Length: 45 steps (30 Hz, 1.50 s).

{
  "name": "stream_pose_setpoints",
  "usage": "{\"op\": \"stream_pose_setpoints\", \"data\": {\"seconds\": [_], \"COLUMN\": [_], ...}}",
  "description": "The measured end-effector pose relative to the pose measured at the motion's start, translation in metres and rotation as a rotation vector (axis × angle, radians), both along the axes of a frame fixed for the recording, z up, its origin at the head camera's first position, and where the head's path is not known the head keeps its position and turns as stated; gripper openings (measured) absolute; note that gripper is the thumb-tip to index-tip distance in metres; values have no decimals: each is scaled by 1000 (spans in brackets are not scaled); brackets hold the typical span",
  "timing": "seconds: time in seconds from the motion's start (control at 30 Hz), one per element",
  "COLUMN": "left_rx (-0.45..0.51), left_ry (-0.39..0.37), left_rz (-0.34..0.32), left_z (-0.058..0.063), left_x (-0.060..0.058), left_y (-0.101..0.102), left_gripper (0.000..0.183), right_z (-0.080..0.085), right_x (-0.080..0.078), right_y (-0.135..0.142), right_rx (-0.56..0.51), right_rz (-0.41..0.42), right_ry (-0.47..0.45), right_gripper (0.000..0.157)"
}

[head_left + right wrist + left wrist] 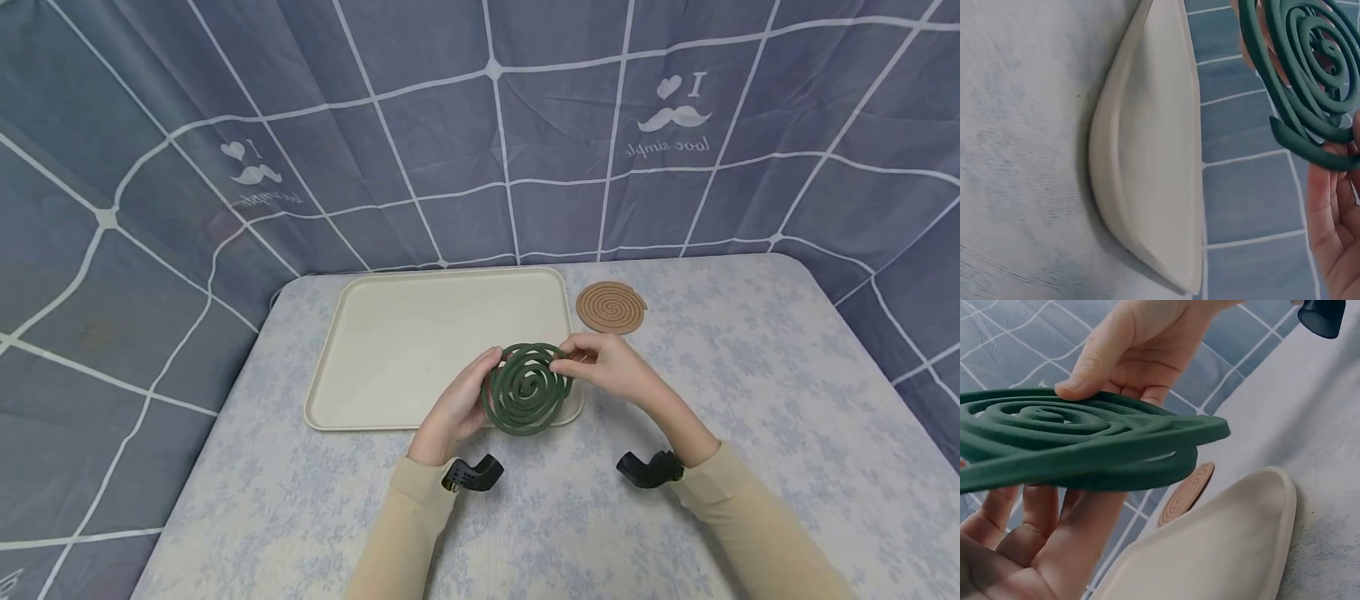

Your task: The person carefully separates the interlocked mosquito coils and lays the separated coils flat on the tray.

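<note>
Many loops of green mosquito coil point(528, 385): held between both hands over the near-right corner of the cream tray point(420, 342), overlapping unevenly in layers.
Left hand point(456, 411): gripping the left edge of the coil, with fingers underneath.
Right hand point(611, 367): pinching the right edge, with thumb on top.
Brown mosquito coil point(611, 307): lying flat just beside the tray's far-right corner.
Patterned tabletop point(247, 500): printed pale blue on white.
Curtain point(450, 133): hanging behind, blue with white grid lines.
</note>
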<state>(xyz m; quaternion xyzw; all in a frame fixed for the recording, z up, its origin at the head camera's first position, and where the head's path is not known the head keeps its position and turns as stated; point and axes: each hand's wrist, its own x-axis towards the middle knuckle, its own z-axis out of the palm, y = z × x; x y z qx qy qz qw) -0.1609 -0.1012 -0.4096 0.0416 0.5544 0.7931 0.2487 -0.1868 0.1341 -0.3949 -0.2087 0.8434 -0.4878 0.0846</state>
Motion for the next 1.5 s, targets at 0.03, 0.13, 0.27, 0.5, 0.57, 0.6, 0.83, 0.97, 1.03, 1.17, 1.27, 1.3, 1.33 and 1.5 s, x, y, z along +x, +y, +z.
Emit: {"op": "stream_pose_setpoints", "data": {"seconds": [0.03,0.13,0.27,0.5,0.57,0.6,0.83,0.97,1.03,1.17,1.27,1.3,1.33,1.5], "left_rx": [4,10,-5,28,70,88,222,253,269,257,228,215,203,68], "left_ry": [3,17,62,83,63,55,-10,-34,-50,-73,-54,-39,-24,48], "left_rz": [0,-2,7,76,114,136,304,381,431,533,600,615,632,693], "left_z": [0,0,1,1,1,0,-2,-4,-5,-7,-7,-8,-8,-8], "left_x": [0,0,0,0,1,1,1,0,0,0,0,0,1,3], "left_y": [0,0,2,4,5,5,10,14,16,20,20,20,19,14], "left_gripper": [26,27,30,28,26,26,28,27,27,29,30,31,31,31], "right_z": [-1,-2,1,-4,-7,-8,-19,-25,-27,-29,-30,-30,-31,-31], "right_x": [0,1,-1,0,0,1,1,2,2,4,5,6,6,5], "right_y": [0,1,-1,-5,-7,-8,-13,-18,-21,-29,-34,-35,-36,-37], "right_rx": [-12,-15,10,-66,-96,-114,-272,-351,-372,-413,-443,-451,-459,-538], "right_rz": [0,-8,-33,-97,-130,-147,-224,-284,-317,-380,-417,-423,-430,-423], "right_ry": [-11,-12,37,-4,-48,-69,-174,-243,-277,-340,-386,-400,-417,-481], "right_gripper": [11,10,8,14,16,18,24,26,27,27,26,27,26,27]}}
